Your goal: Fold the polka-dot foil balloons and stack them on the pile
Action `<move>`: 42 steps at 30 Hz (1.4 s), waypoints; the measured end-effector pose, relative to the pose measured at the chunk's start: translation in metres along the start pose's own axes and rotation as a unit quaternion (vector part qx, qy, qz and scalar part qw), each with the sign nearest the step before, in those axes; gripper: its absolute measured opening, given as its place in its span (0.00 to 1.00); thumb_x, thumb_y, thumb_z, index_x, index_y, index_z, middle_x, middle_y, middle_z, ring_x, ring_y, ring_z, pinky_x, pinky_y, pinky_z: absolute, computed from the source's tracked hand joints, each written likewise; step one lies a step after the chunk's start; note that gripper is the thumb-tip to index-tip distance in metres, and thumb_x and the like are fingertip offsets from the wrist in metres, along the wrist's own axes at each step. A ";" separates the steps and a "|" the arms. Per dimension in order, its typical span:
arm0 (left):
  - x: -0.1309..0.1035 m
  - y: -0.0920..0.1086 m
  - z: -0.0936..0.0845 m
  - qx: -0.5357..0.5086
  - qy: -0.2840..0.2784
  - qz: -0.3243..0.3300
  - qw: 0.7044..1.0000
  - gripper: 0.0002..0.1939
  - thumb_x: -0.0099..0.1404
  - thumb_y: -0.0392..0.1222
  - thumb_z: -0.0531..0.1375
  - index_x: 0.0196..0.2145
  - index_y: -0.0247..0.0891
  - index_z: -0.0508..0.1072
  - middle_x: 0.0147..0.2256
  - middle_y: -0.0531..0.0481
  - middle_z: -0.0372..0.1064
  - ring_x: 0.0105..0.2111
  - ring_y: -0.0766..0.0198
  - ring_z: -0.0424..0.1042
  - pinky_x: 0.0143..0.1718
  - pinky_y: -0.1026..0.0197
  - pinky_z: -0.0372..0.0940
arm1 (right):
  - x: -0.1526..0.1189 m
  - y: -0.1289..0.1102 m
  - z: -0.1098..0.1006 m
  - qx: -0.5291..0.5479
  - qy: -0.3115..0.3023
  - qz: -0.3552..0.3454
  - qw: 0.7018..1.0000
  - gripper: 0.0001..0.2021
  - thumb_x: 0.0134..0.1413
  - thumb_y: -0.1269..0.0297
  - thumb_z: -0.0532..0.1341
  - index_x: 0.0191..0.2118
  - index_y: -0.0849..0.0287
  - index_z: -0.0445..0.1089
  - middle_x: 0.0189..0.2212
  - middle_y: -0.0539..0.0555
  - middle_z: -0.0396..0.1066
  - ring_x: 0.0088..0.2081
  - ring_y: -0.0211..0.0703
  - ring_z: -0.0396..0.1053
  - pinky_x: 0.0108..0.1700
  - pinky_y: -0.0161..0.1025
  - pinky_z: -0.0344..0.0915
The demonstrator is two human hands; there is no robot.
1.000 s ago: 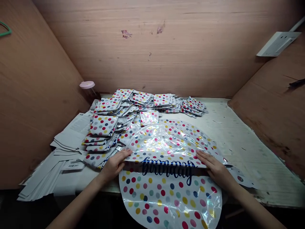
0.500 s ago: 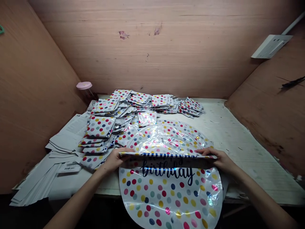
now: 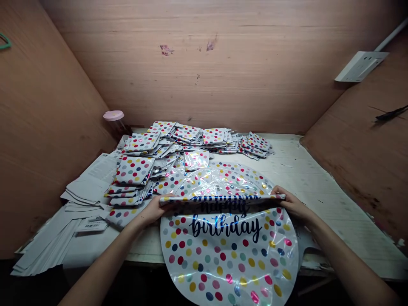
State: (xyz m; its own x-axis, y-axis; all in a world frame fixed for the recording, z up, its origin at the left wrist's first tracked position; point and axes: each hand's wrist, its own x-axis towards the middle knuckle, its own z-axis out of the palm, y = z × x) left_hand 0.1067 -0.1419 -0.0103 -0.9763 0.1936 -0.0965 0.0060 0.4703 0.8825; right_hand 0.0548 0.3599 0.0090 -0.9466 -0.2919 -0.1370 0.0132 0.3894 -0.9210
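Observation:
A round, flat foil balloon (image 3: 229,255) with coloured dots and dark "happy birthday" lettering hangs over the front edge of the table. Its upper part is folded over, making a straight crease across it. At the left end of that fold, my left hand (image 3: 156,209) grips the foil, with some fingers hidden behind it. My right hand (image 3: 291,205) pinches the right end of the same fold. Behind the fold, more flat dotted foil balloons (image 3: 245,172) lie on the table, partly covered by the held one.
Stacks of folded dotted balloons (image 3: 134,170) stand at the left and along the back. White paper sheets (image 3: 86,182) fan out at the far left, near a lidded pink cup (image 3: 114,117). Wooden walls surround the table (image 3: 321,204); a socket (image 3: 361,66) is on the right.
Both hands have lifted the folded edge a little upward and away from me, so part of "happy" now shows below the fold.

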 end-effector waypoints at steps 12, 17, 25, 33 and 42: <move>0.044 0.058 0.027 0.259 0.260 -0.154 0.918 0.21 0.65 0.40 0.52 0.54 0.27 0.65 0.43 0.31 0.70 0.47 0.43 0.69 0.47 0.47 0.63 | 0.087 0.006 0.015 -0.237 0.178 0.100 0.950 0.07 0.56 0.60 0.54 0.33 0.59 0.63 0.32 0.56 0.71 0.36 0.47 0.67 0.36 0.37 0.61; 0.049 0.098 0.076 0.418 0.213 0.104 0.877 0.27 0.65 0.33 0.52 0.62 0.42 0.58 0.59 0.41 0.58 0.61 0.48 0.53 0.61 0.43 0.49 | 0.098 -0.001 0.017 -0.316 0.179 0.127 0.923 0.08 0.60 0.63 0.55 0.37 0.62 0.67 0.36 0.59 0.73 0.38 0.45 0.69 0.39 0.37 0.61; 0.103 0.103 0.122 0.465 -0.074 0.107 0.876 0.45 0.54 0.42 0.61 0.66 0.48 0.47 0.66 0.42 0.42 0.63 0.31 0.44 0.57 0.28 0.45 | 0.061 -0.052 0.036 -0.406 0.225 0.056 0.884 0.19 0.61 0.63 0.55 0.55 0.66 0.63 0.51 0.68 0.67 0.52 0.56 0.65 0.51 0.47 0.61; 0.128 0.103 0.123 0.507 -0.080 0.066 0.856 0.48 0.51 0.35 0.64 0.66 0.47 0.49 0.65 0.36 0.44 0.61 0.25 0.45 0.52 0.26 0.51 | -0.038 -0.030 0.086 -0.567 0.037 -0.160 0.807 0.17 0.57 0.56 0.59 0.51 0.53 0.71 0.50 0.59 0.70 0.48 0.60 0.69 0.45 0.54 0.69; 0.119 0.088 0.132 0.509 -0.017 0.117 0.852 0.27 0.70 0.37 0.47 0.65 0.51 0.52 0.66 0.44 0.44 0.64 0.40 0.45 0.59 0.32 0.46 | 0.036 -0.082 0.102 -0.549 -0.008 -0.192 0.814 0.32 0.53 0.69 0.58 0.64 0.58 0.55 0.66 0.59 0.49 0.66 0.57 0.45 0.63 0.53 0.50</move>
State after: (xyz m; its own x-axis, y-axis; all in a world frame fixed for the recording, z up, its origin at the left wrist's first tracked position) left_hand 0.0198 0.0360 -0.0044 -0.9159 0.4014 -0.0002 0.4013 0.9157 0.0233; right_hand 0.0522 0.2281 0.0418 -0.8081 -0.5848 0.0709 -0.5872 0.8092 -0.0183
